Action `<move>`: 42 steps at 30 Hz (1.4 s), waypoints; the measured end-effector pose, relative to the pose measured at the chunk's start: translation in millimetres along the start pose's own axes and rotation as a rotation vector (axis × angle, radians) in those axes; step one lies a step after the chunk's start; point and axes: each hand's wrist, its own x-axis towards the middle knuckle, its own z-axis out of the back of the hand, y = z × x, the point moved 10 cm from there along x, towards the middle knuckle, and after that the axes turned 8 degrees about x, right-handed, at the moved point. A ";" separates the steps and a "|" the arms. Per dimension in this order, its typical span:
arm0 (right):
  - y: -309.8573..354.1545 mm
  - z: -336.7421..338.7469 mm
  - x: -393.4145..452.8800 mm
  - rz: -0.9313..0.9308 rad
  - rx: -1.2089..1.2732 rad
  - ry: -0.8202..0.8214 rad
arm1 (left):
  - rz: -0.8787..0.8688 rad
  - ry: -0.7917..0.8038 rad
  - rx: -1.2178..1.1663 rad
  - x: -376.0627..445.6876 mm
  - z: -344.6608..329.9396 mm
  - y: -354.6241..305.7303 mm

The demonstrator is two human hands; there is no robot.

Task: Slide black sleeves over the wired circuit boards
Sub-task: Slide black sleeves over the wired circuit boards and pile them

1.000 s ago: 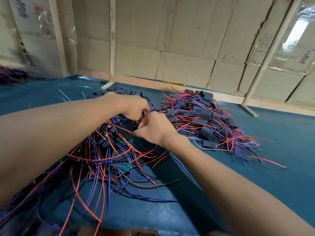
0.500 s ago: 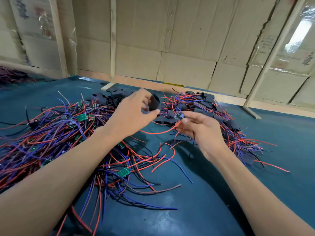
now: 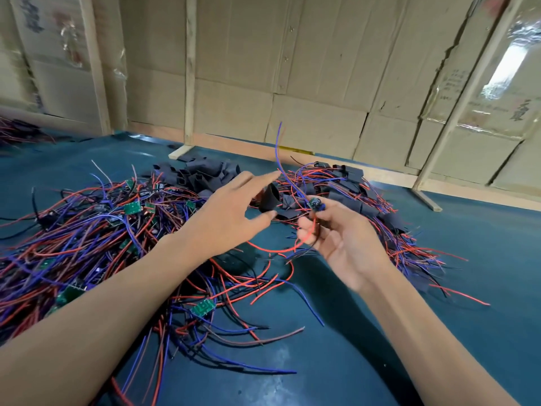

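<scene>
My left hand [image 3: 231,212] pinches a short black sleeve [image 3: 268,198] between thumb and a finger, its open end facing right. My right hand [image 3: 336,232], palm up, pinches a small wired circuit board [image 3: 314,204]; its blue wire rises upward and its red wire loops below the hand. Sleeve and board are a short gap apart. A pile of bare green boards with red and blue wires [image 3: 87,230] lies at the left. Loose black sleeves [image 3: 202,174] are heaped behind my left hand. Sleeved boards [image 3: 366,200] lie in a pile at the right.
Everything lies on a dark teal table [image 3: 439,332]. Cardboard panels and wooden posts [image 3: 189,71] stand along the table's far edge. Another bundle of wires [image 3: 17,133] lies at the far left.
My hands rose from the wire pile and drew apart, the left holding a sleeve and the right a wired board. The board's blue wire now sticks up.
</scene>
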 end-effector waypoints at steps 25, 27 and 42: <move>7.5 -44.7 -25.2 0.413 -1.370 0.314 | -0.194 0.059 -0.087 -7.2 0.8 -41.7; 7.3 -36.1 -19.7 0.323 -1.157 0.295 | -0.149 0.049 -0.100 -5.8 2.5 -36.3; 38.6 -20.2 -17.7 0.344 -0.748 0.146 | -0.038 0.004 -0.135 -3.5 1.2 -8.6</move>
